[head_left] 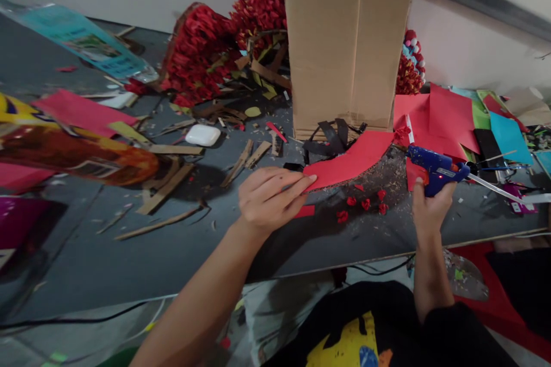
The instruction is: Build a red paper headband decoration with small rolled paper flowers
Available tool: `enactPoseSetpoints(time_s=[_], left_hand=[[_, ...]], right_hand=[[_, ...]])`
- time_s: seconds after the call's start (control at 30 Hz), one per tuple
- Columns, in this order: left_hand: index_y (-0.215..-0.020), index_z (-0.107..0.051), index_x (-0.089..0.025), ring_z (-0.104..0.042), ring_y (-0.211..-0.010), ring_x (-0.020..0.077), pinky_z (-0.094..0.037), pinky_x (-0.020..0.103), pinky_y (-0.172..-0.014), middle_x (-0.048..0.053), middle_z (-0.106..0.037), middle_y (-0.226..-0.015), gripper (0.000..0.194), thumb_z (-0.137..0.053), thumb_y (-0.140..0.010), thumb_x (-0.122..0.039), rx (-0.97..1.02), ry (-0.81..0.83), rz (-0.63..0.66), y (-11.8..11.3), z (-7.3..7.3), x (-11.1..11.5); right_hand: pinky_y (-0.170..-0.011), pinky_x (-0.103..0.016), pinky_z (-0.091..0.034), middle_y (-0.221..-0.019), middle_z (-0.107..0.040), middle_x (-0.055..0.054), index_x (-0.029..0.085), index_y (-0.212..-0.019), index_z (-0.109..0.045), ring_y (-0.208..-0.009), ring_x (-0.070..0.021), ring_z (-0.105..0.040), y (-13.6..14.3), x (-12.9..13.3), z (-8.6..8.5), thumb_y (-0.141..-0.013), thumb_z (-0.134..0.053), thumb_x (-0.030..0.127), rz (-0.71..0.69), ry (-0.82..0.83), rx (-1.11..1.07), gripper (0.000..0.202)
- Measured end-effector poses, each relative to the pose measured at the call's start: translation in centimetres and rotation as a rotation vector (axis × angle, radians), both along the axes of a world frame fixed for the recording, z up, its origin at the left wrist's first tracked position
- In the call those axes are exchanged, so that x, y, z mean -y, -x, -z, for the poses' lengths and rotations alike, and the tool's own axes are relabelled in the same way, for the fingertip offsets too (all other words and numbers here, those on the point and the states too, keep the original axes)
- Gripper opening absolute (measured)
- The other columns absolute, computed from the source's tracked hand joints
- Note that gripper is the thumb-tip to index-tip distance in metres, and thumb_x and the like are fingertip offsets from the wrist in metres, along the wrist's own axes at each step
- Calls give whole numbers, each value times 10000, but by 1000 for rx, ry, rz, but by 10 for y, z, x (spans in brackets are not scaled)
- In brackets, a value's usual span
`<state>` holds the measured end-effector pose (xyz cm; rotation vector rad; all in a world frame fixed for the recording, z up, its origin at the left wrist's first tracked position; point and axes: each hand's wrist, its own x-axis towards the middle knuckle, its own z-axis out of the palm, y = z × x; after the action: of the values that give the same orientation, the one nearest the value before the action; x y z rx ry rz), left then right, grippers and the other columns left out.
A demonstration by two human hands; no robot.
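Note:
My left hand [275,198] pinches the left end of a curved red piece [355,157], whose lower edge shows brown cardboard. In my right hand [431,206] is a blue glue gun [437,169] with a small red light and a white stick or cord trailing from its back. Its nozzle points left toward the right end of the curved piece, near a red paper flower [402,135]. Several small red paper bits [365,204] lie on the dark table [172,264] below the piece, and a small red strip [305,211] lies beside my left hand.
A tall cardboard box [344,40] stands behind the curved piece. Red flower clusters [198,57] sit at its left. Coloured paper sheets [451,117] lie at the right. A white case [203,135], wood scraps [166,189] and a bottle [77,152] are on the left.

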<state>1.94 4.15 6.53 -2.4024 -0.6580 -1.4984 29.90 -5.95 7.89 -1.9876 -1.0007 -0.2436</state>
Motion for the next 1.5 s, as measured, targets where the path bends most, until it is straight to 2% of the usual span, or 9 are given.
enactPoseSetpoints(time_s=[0.2, 0.4, 0.57, 0.8, 1.0, 1.17, 1.27, 1.37, 1.5], left_hand=[[-905, -694, -268, -627, -628, 138, -537, 289, -589, -11, -683, -720, 208, -604, -764, -146, -9, 39, -20, -1, -1, 0], [-945, -672, -200, -631, -640, 133, -541, 259, -605, 9, -695, -737, 264, -616, -727, -60, 40, -56, 52, -5, -9, -1], [-967, -683, -205, -646, -654, 142, -546, 266, -618, 15, -705, -755, 304, -626, -711, -51, 54, -22, 83, -4, -6, 0], [-892, -685, -231, -635, -637, 129, -535, 275, -594, 2, -690, -746, 174, -697, -744, -140, 185, 99, -14, -6, -7, 1], [-857, -686, -207, -622, -632, 124, -502, 272, -542, 6, -677, -736, 120, -714, -753, -154, 386, 247, -95, -9, -10, -2], [-827, -695, -217, -643, -651, 141, -525, 290, -564, 12, -689, -755, 87, -724, -748, -195, 421, 342, -135, -9, -6, -3], [-830, -694, -207, -645, -655, 133, -524, 269, -546, 7, -690, -752, 77, -718, -757, -208, 402, 331, -112, -9, -4, -4], [-842, -691, -198, -637, -647, 114, -512, 241, -533, -2, -684, -751, 80, -712, -765, -207, 375, 286, -71, -9, -4, -5], [-830, -688, -205, -639, -661, 121, -499, 243, -538, 7, -679, -750, 50, -690, -785, -227, 348, 314, -87, -10, -1, -5]], right_hand=[[-674, -338, -484, -900, -647, -130, 98, -1233, -461, -745, -237, -635, 0, 1, 1, -737, -558, 440, 2, 1, 10, 611], [-644, -332, -478, -858, -650, -106, 110, -1231, -448, -710, -234, -637, -2, 0, 4, -742, -563, 457, 6, 3, 20, 611], [-657, -353, -485, -876, -651, -121, 107, -1213, -464, -731, -247, -644, 0, -1, 7, -739, -576, 493, 3, -21, 61, 621], [-744, -416, -491, -937, -657, -138, 142, -1155, -466, -831, -291, -646, -18, -2, 5, -629, -684, 606, 34, 89, -33, 734], [-856, -464, -458, -1116, -603, -224, 92, -1176, -489, -982, -300, -592, -68, 0, 27, -813, -491, 514, -70, 330, -13, 558], [-931, -526, -406, -1068, -612, -195, 121, -1096, -609, -1048, -317, -545, -59, 14, 23, -853, -469, 464, -82, 381, 189, 442], [-876, -428, -468, -1005, -645, -127, 177, -1045, -641, -961, -251, -588, -32, 18, 14, -868, -496, 425, -342, 338, 119, 337], [-797, -334, -503, -987, -675, -81, 213, -995, -670, -901, -199, -629, -9, 10, 13, -870, -527, 364, -696, 486, -32, 243], [-779, -334, -506, -959, -675, -78, 208, -928, -697, -877, -206, -642, -1, -4, 19, -830, -583, 294, -716, 563, -48, 173]])
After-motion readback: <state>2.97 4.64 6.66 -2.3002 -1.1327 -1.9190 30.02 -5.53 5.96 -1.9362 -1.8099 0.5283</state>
